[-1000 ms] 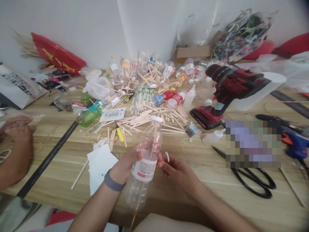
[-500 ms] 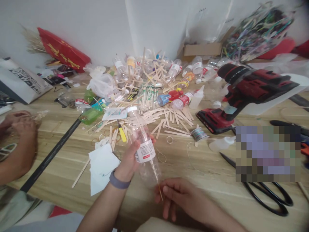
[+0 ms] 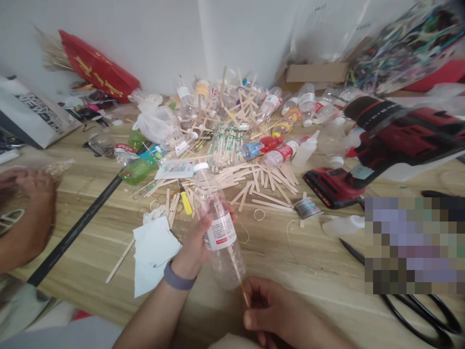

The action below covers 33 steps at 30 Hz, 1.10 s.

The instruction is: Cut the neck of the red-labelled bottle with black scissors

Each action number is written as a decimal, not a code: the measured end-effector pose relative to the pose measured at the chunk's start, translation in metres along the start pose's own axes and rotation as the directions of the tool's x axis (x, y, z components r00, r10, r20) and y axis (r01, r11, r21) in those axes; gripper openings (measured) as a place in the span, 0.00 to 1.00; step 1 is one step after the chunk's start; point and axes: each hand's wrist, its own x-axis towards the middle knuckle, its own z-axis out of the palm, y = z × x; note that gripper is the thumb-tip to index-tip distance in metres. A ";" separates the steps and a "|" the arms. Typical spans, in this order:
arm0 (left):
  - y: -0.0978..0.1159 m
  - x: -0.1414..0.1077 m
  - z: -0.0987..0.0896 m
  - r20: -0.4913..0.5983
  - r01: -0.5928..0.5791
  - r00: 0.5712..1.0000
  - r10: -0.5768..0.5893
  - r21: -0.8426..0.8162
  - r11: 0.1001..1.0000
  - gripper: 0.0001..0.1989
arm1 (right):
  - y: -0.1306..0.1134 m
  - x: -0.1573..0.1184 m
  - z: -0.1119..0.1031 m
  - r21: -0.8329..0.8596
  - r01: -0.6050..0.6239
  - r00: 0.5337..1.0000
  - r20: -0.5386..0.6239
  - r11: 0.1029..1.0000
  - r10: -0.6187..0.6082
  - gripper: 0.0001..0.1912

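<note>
My left hand (image 3: 198,237) is wrapped round a clear plastic bottle (image 3: 221,252) with a white cap and a white label, tilted with its cap away from me. A thin brown stick (image 3: 245,294) comes out at the bottle's bottom end, and part of it shows through the clear wall. My right hand (image 3: 269,310) pinches the outer end of that stick between thumb and fingers. Beyond the bottle, flat wooden sticks (image 3: 232,177) lie scattered. A yellow-handled tool (image 3: 186,202) and a white paper sheet (image 3: 154,257) lie to the left.
A red and black drill (image 3: 392,140) stands at the right, near black scissors (image 3: 421,320) and a wire spool (image 3: 308,208). A black strip (image 3: 80,225) crosses the table at left, beside another person's hands (image 3: 36,194). Many bottles lie at the back.
My right thumb has shifted down along the stick, and the fingers have closed round its end. The bottle has moved slightly towards me. The camera view has turned a little.
</note>
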 end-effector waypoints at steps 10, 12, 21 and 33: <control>0.001 -0.001 0.000 0.000 0.003 1.000 -0.003 -0.014 1.000 0.32 | -0.002 -0.001 0.000 -0.038 0.000 1.000 -0.009 0.999 -0.001 0.19; 0.000 -0.001 0.000 0.008 0.018 1.000 -0.018 -0.021 1.000 0.32 | -0.001 -0.001 0.000 -0.038 -0.010 1.000 -0.027 0.999 0.009 0.20; 0.002 0.000 -0.003 -0.011 -0.016 1.000 0.016 -0.021 1.000 0.33 | -0.008 -0.004 0.002 -0.092 0.020 0.999 0.044 0.996 -0.016 0.20; 0.003 0.000 -0.005 -0.032 -0.047 0.998 0.046 -0.015 0.999 0.31 | -0.004 -0.003 0.000 -0.072 0.061 0.997 0.045 0.996 -0.058 0.25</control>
